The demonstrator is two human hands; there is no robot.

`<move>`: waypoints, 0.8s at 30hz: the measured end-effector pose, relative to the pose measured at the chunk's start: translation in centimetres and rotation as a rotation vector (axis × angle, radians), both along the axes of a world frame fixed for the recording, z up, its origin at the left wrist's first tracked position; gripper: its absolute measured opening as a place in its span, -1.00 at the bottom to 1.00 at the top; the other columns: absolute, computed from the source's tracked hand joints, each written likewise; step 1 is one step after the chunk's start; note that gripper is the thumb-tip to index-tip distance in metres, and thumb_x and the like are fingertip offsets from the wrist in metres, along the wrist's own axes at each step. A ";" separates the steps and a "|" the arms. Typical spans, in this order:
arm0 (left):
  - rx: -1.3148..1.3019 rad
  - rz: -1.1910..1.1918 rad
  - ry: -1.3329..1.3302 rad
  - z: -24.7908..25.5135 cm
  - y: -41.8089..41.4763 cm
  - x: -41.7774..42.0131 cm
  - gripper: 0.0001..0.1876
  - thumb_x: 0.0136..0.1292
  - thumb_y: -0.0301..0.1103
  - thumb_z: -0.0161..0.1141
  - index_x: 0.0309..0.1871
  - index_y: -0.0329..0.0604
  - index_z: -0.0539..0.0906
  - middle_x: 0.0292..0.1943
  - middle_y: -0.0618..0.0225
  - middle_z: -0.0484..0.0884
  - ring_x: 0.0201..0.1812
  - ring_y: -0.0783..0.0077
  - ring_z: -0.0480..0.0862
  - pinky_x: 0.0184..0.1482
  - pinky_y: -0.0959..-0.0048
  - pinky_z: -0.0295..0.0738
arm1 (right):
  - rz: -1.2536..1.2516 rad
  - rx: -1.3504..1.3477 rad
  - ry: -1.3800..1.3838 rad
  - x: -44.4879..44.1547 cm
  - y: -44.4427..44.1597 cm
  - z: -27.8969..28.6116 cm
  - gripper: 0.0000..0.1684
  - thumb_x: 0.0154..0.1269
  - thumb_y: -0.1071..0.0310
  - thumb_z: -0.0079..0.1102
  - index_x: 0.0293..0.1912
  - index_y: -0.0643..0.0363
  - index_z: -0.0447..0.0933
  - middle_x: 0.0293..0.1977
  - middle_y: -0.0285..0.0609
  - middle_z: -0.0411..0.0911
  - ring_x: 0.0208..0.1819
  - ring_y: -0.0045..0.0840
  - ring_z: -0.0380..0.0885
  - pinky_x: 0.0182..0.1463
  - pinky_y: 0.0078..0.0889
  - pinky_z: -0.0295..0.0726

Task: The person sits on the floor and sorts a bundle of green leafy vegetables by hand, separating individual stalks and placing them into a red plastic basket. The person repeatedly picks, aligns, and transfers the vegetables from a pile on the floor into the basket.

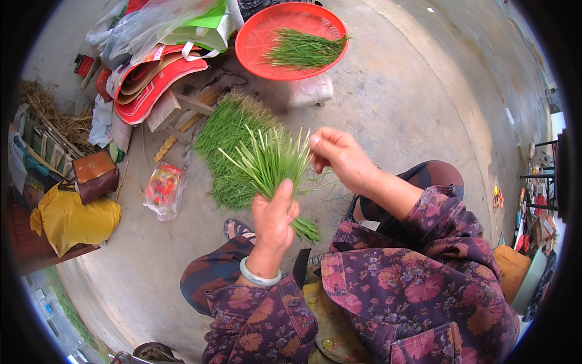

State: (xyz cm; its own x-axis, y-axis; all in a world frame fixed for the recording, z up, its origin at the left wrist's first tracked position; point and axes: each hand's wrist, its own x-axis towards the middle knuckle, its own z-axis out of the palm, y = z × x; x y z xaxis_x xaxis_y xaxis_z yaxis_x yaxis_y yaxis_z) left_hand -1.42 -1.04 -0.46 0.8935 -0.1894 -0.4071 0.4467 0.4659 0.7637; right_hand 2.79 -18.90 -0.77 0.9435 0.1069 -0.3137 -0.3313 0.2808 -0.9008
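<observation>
A bunch of garlic chives [275,166] is gripped in my left hand [273,218], its pale stalk ends fanned upward and its green leaf tips showing below the fist. My right hand [343,154] is beside the stalk ends, thumb and fingers curled together. Whether a strand is pinched between them cannot be made out. Behind the held bunch, a large heap of chives [227,132] lies on the concrete floor. Farther off, more chives [307,48] rest in a round red plastic sieve basket [254,54].
A white wrapped block [311,89] is under the basket's near edge. To the left stand a red folded bag [159,86], a plastic-wrapped red packet [164,189] and a yellow bag [79,218]. My knees [213,268] flank the working area.
</observation>
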 end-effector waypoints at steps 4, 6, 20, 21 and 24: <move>-0.040 0.011 0.024 -0.4 0.4 -0.2 -0.85 0.45 -0.33 0.10 -0.01 -0.13 0.52 -0.59 0.60 0.30 -0.72 0.70 0.15 -0.66 0.60 0.03 | -0.233 0.082 -0.017 2.3 -3.5 -0.5 -0.69 0.47 0.17 0.03 -0.37 0.14 0.45 -0.55 -0.33 0.45 -0.59 -0.66 0.38 -0.47 -0.56 0.41; -0.059 0.019 0.009 -0.8 0.7 -0.1 -0.85 0.45 -0.31 0.10 -0.03 -0.13 0.52 -0.62 0.60 0.29 -0.73 0.70 0.14 -0.66 0.60 0.02 | -0.168 0.050 -0.031 2.2 -4.0 -0.2 -0.63 0.48 0.13 0.00 -0.42 0.13 0.44 -0.58 -0.34 0.42 -0.60 -0.67 0.36 -0.47 -0.57 0.40; -0.030 0.003 0.026 -0.3 0.8 -0.2 -0.82 0.44 -0.30 0.11 0.01 -0.13 0.51 -0.60 0.58 0.32 -0.72 0.71 0.17 -0.65 0.62 0.04 | 0.258 0.069 0.007 -0.1 0.2 0.1 -0.83 0.40 0.28 0.19 -0.25 0.17 0.48 -0.45 -0.38 0.49 -0.44 -0.70 0.47 -0.30 -0.61 0.48; -0.033 -0.017 0.024 -0.5 0.8 -0.3 -0.82 0.45 -0.30 0.11 0.02 -0.13 0.51 -0.58 0.58 0.33 -0.71 0.70 0.17 -0.65 0.62 0.04 | 0.254 0.012 -0.025 0.0 0.3 0.1 -0.81 0.41 0.27 0.17 -0.28 0.18 0.48 -0.48 -0.39 0.48 -0.45 -0.72 0.46 -0.33 -0.62 0.46; -0.050 -0.039 0.025 -0.5 0.9 -0.3 -0.83 0.45 -0.32 0.10 0.02 -0.11 0.51 -0.57 0.59 0.33 -0.71 0.70 0.17 -0.65 0.62 0.05 | 0.238 -0.192 -0.077 0.3 0.1 0.3 -0.74 0.45 0.23 0.12 -0.34 0.18 0.47 -0.53 -0.41 0.44 -0.49 -0.74 0.42 -0.40 -0.61 0.43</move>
